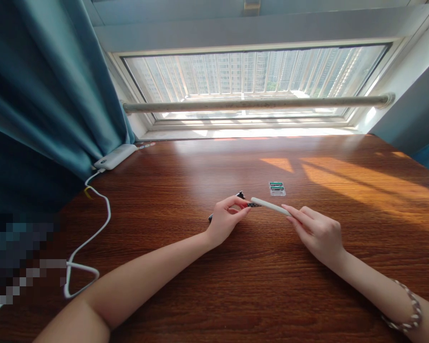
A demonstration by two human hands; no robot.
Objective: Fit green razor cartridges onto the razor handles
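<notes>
My left hand (226,220) pinches a small black slotted piece (254,205), which looks like a razor cartridge, between thumb and fingertips. A thin white stick (270,206) is held near its lower right end by my right hand (318,231), closed on it with thumb and fingers. The stick's far end lies right by the black piece; whether they touch I cannot tell. Partly hidden behind my left hand is a dark razor (240,195), its head and handle end showing on the table. Beyond the stick lies a clear plastic tray (278,193) with green-striped razor cartridges.
The brown wooden table (186,286) reaches back to a window with a white rail (257,103). At the back left, a white power strip or box (116,157) lies by the blue curtain (67,71). Its white cable (109,209) loops down the table's left side.
</notes>
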